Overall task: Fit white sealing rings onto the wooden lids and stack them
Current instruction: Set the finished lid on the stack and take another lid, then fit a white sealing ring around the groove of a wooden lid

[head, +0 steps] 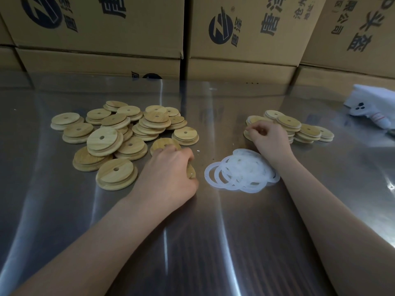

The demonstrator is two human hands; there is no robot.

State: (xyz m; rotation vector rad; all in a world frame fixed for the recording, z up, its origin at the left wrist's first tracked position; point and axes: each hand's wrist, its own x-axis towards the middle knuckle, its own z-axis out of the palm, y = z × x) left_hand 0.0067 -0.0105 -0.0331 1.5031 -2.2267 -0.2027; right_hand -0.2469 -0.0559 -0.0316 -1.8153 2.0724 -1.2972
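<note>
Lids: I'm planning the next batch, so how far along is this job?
Done, apparently: a few short stacks of lids at right, though fitted rings are hard to confirm. In hand: the left hand grips a lid by the loose pile; the right hand is at the stacks. Left: that larger loose pile and the heap of white rings.

Loose wooden lids (102,138): roughly twenty, heaped
Stacked lids (288,122): about five stacks
White rings (241,171): about ten, overlapping
Cardboard boxes (96,24): at least six
</note>
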